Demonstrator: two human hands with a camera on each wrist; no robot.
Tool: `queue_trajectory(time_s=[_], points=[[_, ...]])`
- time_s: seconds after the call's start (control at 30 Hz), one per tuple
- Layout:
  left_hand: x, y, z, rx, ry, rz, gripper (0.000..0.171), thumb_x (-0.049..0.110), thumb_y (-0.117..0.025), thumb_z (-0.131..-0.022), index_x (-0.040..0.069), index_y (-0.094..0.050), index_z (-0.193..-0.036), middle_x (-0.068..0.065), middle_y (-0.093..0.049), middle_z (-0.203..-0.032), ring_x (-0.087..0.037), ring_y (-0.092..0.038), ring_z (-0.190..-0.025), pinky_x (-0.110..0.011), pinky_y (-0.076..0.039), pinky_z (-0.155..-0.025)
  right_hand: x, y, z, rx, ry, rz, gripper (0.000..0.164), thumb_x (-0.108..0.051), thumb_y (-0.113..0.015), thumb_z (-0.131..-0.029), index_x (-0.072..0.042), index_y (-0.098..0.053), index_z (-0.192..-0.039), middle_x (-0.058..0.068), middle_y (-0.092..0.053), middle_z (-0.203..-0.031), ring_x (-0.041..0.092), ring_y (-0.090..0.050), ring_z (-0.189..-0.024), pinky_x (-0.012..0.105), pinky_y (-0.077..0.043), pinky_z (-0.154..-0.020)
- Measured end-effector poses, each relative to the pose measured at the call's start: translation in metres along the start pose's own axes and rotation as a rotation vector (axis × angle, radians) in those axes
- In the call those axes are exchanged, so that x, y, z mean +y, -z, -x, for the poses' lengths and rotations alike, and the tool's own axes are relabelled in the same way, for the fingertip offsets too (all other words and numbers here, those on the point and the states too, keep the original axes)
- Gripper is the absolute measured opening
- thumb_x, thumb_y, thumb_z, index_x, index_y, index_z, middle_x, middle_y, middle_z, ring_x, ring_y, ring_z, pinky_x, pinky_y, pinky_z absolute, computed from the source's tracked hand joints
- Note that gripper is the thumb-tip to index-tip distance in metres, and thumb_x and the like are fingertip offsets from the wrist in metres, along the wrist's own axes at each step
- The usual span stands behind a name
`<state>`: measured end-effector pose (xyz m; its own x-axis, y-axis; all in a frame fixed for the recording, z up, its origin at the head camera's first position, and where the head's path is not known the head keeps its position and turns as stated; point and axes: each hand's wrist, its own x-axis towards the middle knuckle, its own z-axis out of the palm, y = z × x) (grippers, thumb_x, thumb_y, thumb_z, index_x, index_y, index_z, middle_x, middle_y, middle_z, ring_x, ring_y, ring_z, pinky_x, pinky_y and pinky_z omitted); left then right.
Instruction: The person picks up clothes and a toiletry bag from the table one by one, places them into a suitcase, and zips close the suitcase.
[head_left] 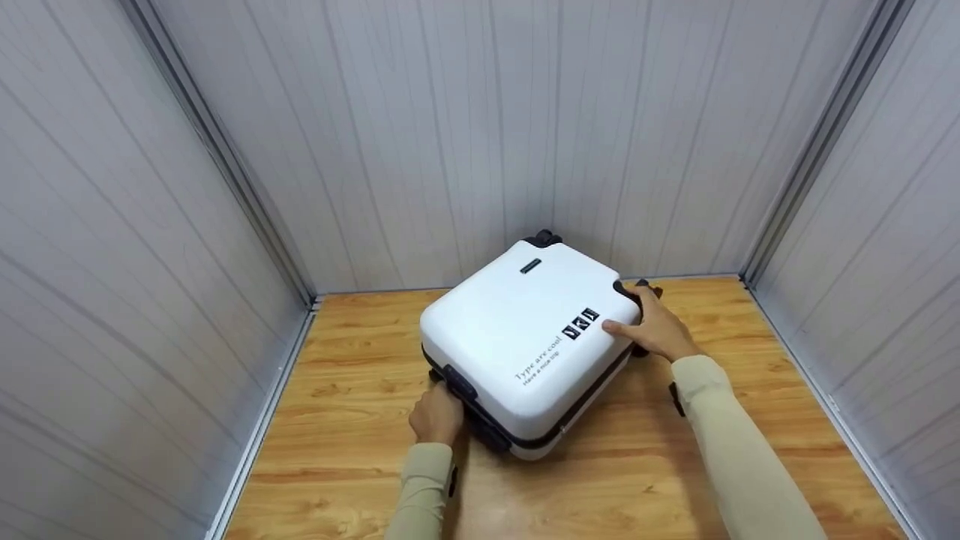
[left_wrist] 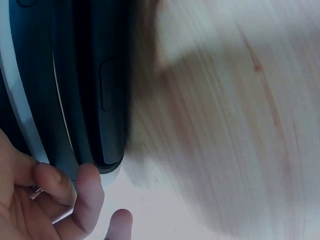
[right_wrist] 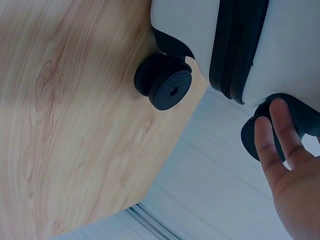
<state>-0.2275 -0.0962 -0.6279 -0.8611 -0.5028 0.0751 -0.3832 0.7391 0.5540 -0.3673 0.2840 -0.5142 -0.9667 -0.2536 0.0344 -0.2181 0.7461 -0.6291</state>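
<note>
A white hard-shell suitcase [head_left: 525, 330] lies with its broad face up on the wooden floor, turned at an angle. My left hand [head_left: 436, 414] is at its near left end, by the black handle [head_left: 460, 382]; in the left wrist view its curled fingers [left_wrist: 90, 200] are against the case's edge. On the right end, my right hand [head_left: 652, 330] grips the wheel corner, thumb on the white face. Two of its fingers lie over a black wheel [right_wrist: 252, 140] in the right wrist view. The other lower wheel [right_wrist: 170, 87] is close to the floor.
Pale panelled walls [head_left: 480, 135] stand behind and on both sides. Another wheel corner [head_left: 544, 238] is close to the back wall. Wooden floor [head_left: 345, 450] surrounds the suitcase, with metal trim [head_left: 262, 420] along the left wall.
</note>
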Motion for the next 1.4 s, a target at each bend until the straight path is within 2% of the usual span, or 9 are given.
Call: queue_trajectory(time_s=[0.23,0.33,0.47,0.6,0.73,0.87,0.97,1.4], points=[[-0.002,0.003,-0.009,-0.003,0.002,-0.009,0.024,0.020,-0.056,-0.098,0.012,-0.076,-0.107,-0.016,-0.074,-0.085,-0.037,-0.071,-0.071,-0.052,-0.053,-0.056,-0.002,0.000,0.000,-0.002,0.014,0.035,0.112,-0.080,-0.070,-0.074,-0.024,-0.025,-0.160,0.023,-0.033,-0.163,0.052,-0.045,-0.139,0.067,-0.041,-0.109],[-0.003,0.003,-0.012,-0.002,0.009,-0.015,0.024,0.020,-0.055,-0.098,0.012,-0.076,-0.108,-0.017,-0.075,-0.087,-0.038,-0.071,-0.073,-0.053,-0.054,-0.057,0.000,-0.002,0.004,-0.022,0.017,0.042,0.115,-0.079,-0.071,-0.075,-0.022,-0.021,-0.161,0.021,-0.027,-0.166,0.053,-0.045,-0.139,0.068,-0.040,-0.110],[-0.005,0.005,-0.014,0.008,-0.001,-0.017,0.027,0.022,-0.053,-0.102,0.012,-0.076,-0.113,-0.017,-0.076,-0.091,-0.038,-0.072,-0.074,-0.054,-0.055,-0.059,0.004,-0.003,0.011,-0.087,0.026,0.059,0.123,-0.076,-0.072,-0.077,-0.016,-0.010,-0.165,0.021,-0.015,-0.169,0.054,-0.037,-0.144,0.070,-0.035,-0.114],[-0.007,0.006,-0.016,0.022,-0.029,-0.022,0.030,0.022,-0.052,-0.104,0.012,-0.076,-0.117,-0.019,-0.076,-0.089,-0.039,-0.071,-0.070,-0.054,-0.055,-0.056,0.009,-0.003,0.018,-0.107,0.074,0.088,0.129,-0.071,-0.079,-0.073,-0.011,-0.010,-0.165,0.022,-0.017,-0.167,0.053,-0.039,-0.143,0.069,-0.036,-0.114],[-0.008,0.008,-0.019,0.013,-0.038,-0.037,0.030,0.019,-0.050,-0.104,0.013,-0.076,-0.119,-0.020,-0.075,-0.089,-0.039,-0.070,-0.069,-0.054,-0.055,-0.056,0.013,-0.008,0.024,-0.057,0.108,0.122,0.131,-0.073,-0.081,-0.069,-0.007,-0.017,-0.163,0.021,-0.024,-0.162,0.051,-0.049,-0.134,0.066,-0.041,-0.111],[-0.008,0.009,-0.021,0.014,-0.038,-0.030,0.030,0.017,-0.050,-0.103,0.014,-0.076,-0.119,-0.020,-0.076,-0.090,-0.040,-0.071,-0.071,-0.056,-0.056,-0.057,0.014,-0.016,0.028,0.018,0.099,0.147,0.130,-0.079,-0.078,-0.066,-0.009,-0.022,-0.160,0.018,-0.032,-0.158,0.046,-0.061,-0.114,0.063,-0.048,-0.103],[-0.009,0.009,-0.021,0.024,-0.038,-0.025,0.030,0.018,-0.050,-0.103,0.013,-0.076,-0.118,-0.020,-0.076,-0.090,-0.040,-0.071,-0.072,-0.056,-0.056,-0.057,0.015,-0.020,0.030,0.060,0.099,0.163,0.129,-0.081,-0.076,-0.065,-0.009,-0.025,-0.159,0.017,-0.035,-0.154,0.042,-0.062,-0.103,0.062,-0.050,-0.097],[-0.016,0.009,-0.020,0.021,-0.053,-0.004,0.030,0.020,-0.049,-0.104,0.011,-0.076,-0.114,-0.021,-0.075,-0.089,-0.041,-0.071,-0.071,-0.056,-0.054,-0.055,0.013,-0.031,0.038,0.171,0.110,0.236,0.133,-0.094,-0.064,-0.061,-0.014,-0.028,-0.159,0.014,-0.040,-0.153,0.037,-0.063,-0.082,0.060,-0.052,-0.080]])
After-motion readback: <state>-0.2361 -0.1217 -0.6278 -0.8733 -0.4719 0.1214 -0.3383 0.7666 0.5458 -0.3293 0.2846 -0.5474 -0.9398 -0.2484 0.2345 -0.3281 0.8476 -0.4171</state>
